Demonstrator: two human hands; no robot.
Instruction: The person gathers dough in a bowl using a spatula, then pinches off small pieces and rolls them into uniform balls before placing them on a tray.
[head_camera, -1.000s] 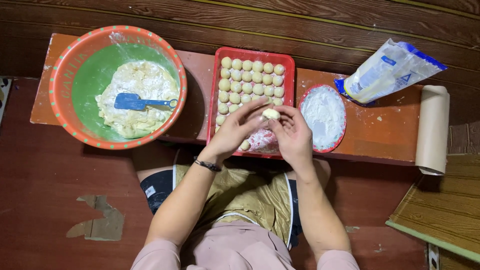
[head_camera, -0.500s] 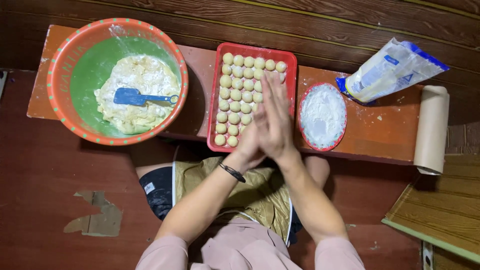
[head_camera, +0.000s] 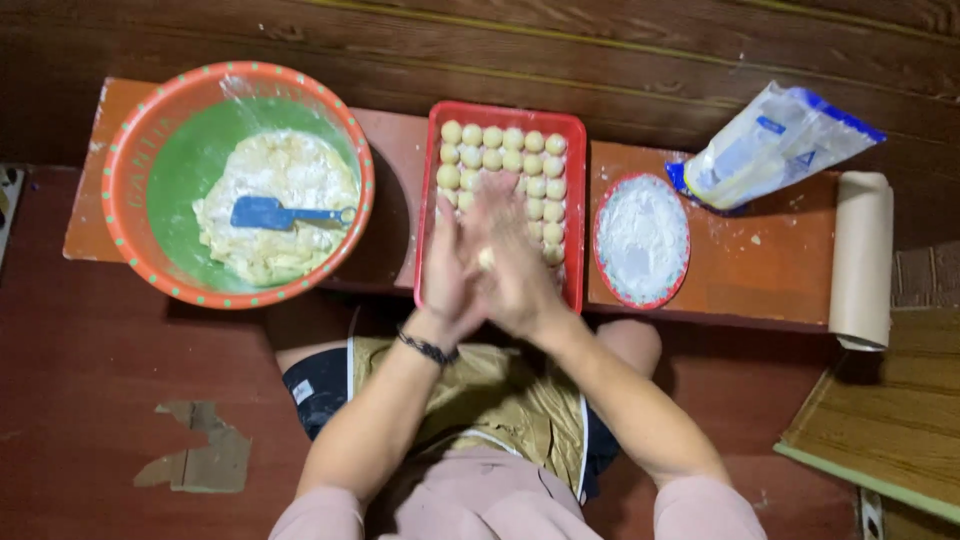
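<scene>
Over the red tray (head_camera: 432, 200) on the low desk (head_camera: 760, 270), I press my left hand (head_camera: 447, 270) and right hand (head_camera: 515, 265) palm to palm around a small dough piece (head_camera: 486, 259), fingers stretched flat rather than curled. The piece barely shows between the palms and could, I judge, slip out onto the finished dough balls (head_camera: 505, 150) below and dent them if the pressure goes uneven. A green-lined basin (head_camera: 135, 150) of dough with a blue scraper (head_camera: 265, 212) sits left; a flour plate (head_camera: 642, 240) and flour bag (head_camera: 770, 145) sit right.
</scene>
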